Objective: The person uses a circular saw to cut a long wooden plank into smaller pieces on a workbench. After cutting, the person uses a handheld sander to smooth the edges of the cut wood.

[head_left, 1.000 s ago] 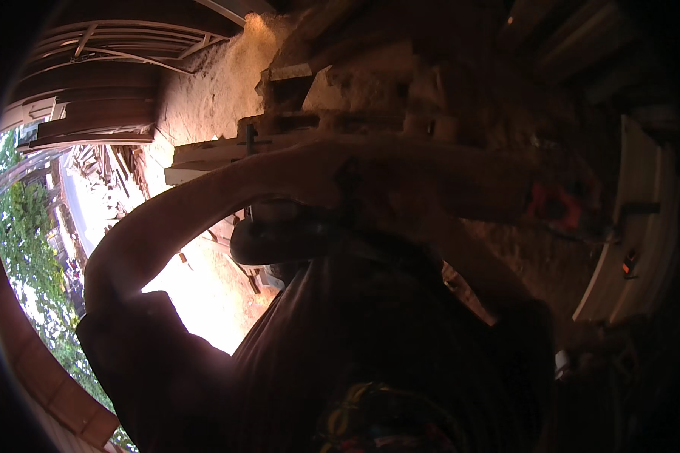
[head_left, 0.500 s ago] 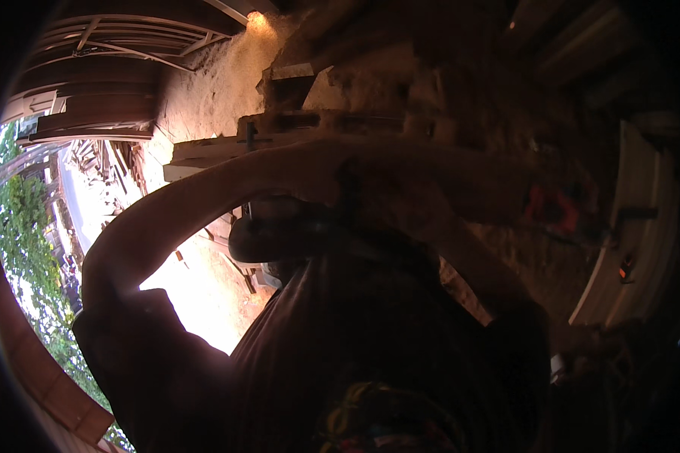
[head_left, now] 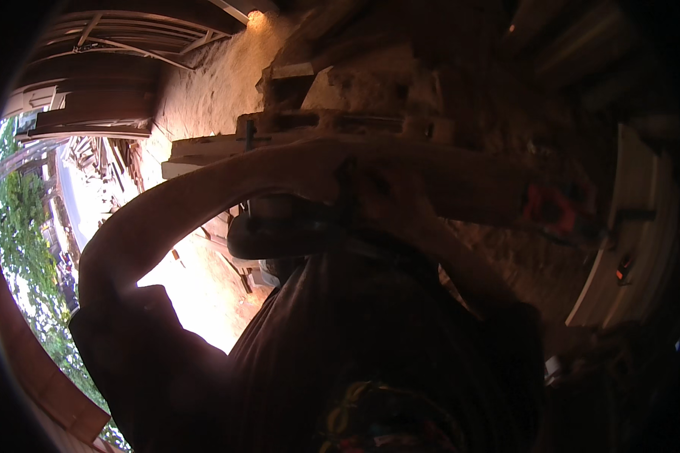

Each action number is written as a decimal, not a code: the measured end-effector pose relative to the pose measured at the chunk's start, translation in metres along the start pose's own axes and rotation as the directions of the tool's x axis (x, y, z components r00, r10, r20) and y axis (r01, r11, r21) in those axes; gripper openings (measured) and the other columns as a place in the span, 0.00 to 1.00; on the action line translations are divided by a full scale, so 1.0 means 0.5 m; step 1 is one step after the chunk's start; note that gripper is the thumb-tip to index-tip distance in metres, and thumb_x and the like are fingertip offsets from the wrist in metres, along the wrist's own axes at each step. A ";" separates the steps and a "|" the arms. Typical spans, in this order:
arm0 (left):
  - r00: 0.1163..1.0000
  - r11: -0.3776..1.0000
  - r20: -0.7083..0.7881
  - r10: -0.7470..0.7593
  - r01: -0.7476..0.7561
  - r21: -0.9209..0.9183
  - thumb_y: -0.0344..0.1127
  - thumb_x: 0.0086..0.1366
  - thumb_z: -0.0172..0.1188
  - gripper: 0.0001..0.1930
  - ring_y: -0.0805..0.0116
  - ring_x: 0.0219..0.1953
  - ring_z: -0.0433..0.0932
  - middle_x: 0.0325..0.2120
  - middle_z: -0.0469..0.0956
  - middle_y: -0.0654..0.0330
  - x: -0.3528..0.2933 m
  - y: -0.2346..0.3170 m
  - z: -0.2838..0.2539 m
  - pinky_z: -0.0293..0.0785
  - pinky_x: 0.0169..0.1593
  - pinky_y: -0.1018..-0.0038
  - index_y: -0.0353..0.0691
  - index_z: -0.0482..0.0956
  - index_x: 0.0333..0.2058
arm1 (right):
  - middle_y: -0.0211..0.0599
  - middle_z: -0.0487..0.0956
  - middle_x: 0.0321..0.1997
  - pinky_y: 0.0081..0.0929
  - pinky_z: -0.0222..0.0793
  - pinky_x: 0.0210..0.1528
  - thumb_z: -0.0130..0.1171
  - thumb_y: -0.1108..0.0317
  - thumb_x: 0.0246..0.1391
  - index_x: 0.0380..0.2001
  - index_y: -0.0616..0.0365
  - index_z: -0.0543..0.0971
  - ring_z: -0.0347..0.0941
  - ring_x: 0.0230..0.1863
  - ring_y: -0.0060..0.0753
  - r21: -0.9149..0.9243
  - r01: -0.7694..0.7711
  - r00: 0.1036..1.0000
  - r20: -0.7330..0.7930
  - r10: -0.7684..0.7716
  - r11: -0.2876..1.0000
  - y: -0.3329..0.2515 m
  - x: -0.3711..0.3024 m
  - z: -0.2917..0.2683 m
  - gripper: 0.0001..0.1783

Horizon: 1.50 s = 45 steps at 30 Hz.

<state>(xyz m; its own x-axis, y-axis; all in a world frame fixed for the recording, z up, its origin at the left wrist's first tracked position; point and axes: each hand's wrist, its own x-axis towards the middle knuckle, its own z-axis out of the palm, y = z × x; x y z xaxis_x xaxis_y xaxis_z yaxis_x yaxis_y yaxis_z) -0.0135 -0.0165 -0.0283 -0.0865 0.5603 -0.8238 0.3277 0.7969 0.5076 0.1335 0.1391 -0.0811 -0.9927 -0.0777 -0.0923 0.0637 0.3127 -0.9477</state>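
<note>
Grainy tan ground (head_left: 211, 98), powdery-looking, ran beside a stack of long brown wooden boards (head_left: 91, 124) in the dim work area I viewed from afar; leafy green trees (head_left: 23, 234) showed at the left. Beyond the person's dark cloth shirt (head_left: 378, 317), I saw the bare left hand (head_left: 317, 177) and bare right hand (head_left: 389, 192) close together by a flat brown wooden board (head_left: 468, 177), which stretched rightward toward a red, loop-shaped object (head_left: 551, 208). Shadow hid the fingers, so I could not tell whether they were spread or gripping. Just below the left hand sat a smooth, dark, round-ended shape (head_left: 279, 238). Farther right, pale planks (head_left: 631, 189) bore a small orange-and-black piece (head_left: 624, 268).
</note>
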 end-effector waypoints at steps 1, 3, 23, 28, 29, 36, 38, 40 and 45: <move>1.000 1.000 -0.012 0.022 -0.022 -0.003 0.30 0.49 0.70 0.33 0.46 0.55 0.84 0.49 0.84 0.40 0.000 -0.004 0.002 0.80 0.61 0.59 0.31 0.80 0.57 | 0.54 0.87 0.46 0.50 0.81 0.55 0.53 0.57 0.73 0.50 0.59 0.85 0.85 0.50 0.58 -0.164 0.153 0.985 -0.056 -0.164 0.975 0.017 -0.012 0.008 0.19; 1.000 1.000 0.003 0.005 -0.005 -0.026 0.30 0.49 0.69 0.33 0.47 0.54 0.85 0.48 0.85 0.41 0.002 -0.009 0.004 0.81 0.59 0.58 0.31 0.80 0.57 | 0.51 0.86 0.47 0.49 0.81 0.54 0.55 0.57 0.72 0.52 0.57 0.84 0.85 0.49 0.56 -0.358 0.295 0.943 -0.042 -0.331 0.886 0.035 -0.030 0.001 0.18; 1.000 0.988 0.011 -0.004 0.006 -0.157 0.27 0.48 0.67 0.37 0.53 0.49 0.84 0.44 0.85 0.44 -0.011 0.014 -0.011 0.81 0.54 0.60 0.32 0.76 0.61 | 0.41 0.84 0.44 0.45 0.81 0.43 0.57 0.62 0.67 0.52 0.53 0.81 0.85 0.40 0.45 -0.499 0.429 0.849 -0.063 -0.525 0.753 0.039 -0.020 0.009 0.14; 0.990 0.998 -0.136 0.037 -0.043 -0.040 0.32 0.48 0.67 0.32 0.47 0.49 0.86 0.43 0.86 0.41 -0.029 0.034 -0.001 0.82 0.54 0.59 0.29 0.79 0.56 | 0.41 0.84 0.45 0.45 0.82 0.40 0.57 0.63 0.67 0.52 0.54 0.81 0.84 0.39 0.47 -0.376 0.492 0.838 -0.040 -0.544 0.785 0.056 0.000 0.010 0.14; 0.990 0.999 -0.138 0.040 -0.043 -0.016 0.32 0.48 0.67 0.31 0.45 0.49 0.86 0.43 0.86 0.40 -0.029 0.035 -0.001 0.82 0.54 0.58 0.28 0.80 0.54 | 0.41 0.84 0.45 0.45 0.82 0.40 0.57 0.63 0.66 0.52 0.54 0.80 0.84 0.39 0.47 -0.293 0.486 0.859 -0.013 -0.512 0.823 0.061 0.001 0.013 0.15; 0.999 0.998 -0.031 -0.043 0.044 0.039 0.32 0.49 0.65 0.31 0.42 0.51 0.85 0.44 0.85 0.38 -0.015 0.039 -0.005 0.81 0.57 0.57 0.27 0.79 0.55 | 0.30 0.84 0.59 0.39 0.78 0.53 0.60 0.62 0.64 0.58 0.46 0.82 0.83 0.55 0.33 -0.576 0.359 0.903 0.015 -0.429 0.735 0.062 -0.040 0.038 0.20; 0.998 1.000 -0.061 0.004 -0.004 -0.002 0.30 0.49 0.65 0.32 0.42 0.54 0.84 0.46 0.84 0.38 -0.025 0.059 -0.012 0.80 0.58 0.57 0.28 0.78 0.57 | 0.30 0.84 0.59 0.41 0.78 0.53 0.60 0.64 0.63 0.57 0.46 0.83 0.82 0.55 0.34 -0.521 0.337 0.914 -0.019 -0.405 0.784 0.065 -0.043 0.041 0.19; 0.996 0.998 -0.094 -0.004 -0.002 -0.057 0.28 0.49 0.64 0.34 0.43 0.55 0.83 0.48 0.84 0.39 -0.020 0.042 0.002 0.79 0.60 0.56 0.29 0.77 0.59 | 0.31 0.84 0.59 0.41 0.78 0.54 0.61 0.65 0.62 0.55 0.47 0.84 0.82 0.56 0.35 -0.453 0.308 0.936 -0.015 -0.353 0.836 0.056 -0.038 0.039 0.18; 0.982 0.990 -0.136 0.134 -0.137 -0.016 0.24 0.48 0.63 0.37 0.45 0.56 0.82 0.50 0.84 0.40 -0.018 0.041 0.006 0.78 0.60 0.57 0.33 0.75 0.63 | 0.51 0.84 0.46 0.52 0.82 0.46 0.60 0.66 0.64 0.54 0.59 0.79 0.84 0.43 0.57 -0.400 0.361 0.879 -0.156 -0.450 0.842 0.045 -0.035 0.041 0.18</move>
<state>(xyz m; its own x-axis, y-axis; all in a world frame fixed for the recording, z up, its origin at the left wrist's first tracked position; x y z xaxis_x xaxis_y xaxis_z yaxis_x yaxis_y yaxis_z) -0.0034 -0.0056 -0.0114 -0.1689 0.6873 -0.7064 0.3212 0.7160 0.6199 0.1545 0.1279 -0.1069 -0.9173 -0.0614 0.3935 -0.3454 0.6145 -0.7093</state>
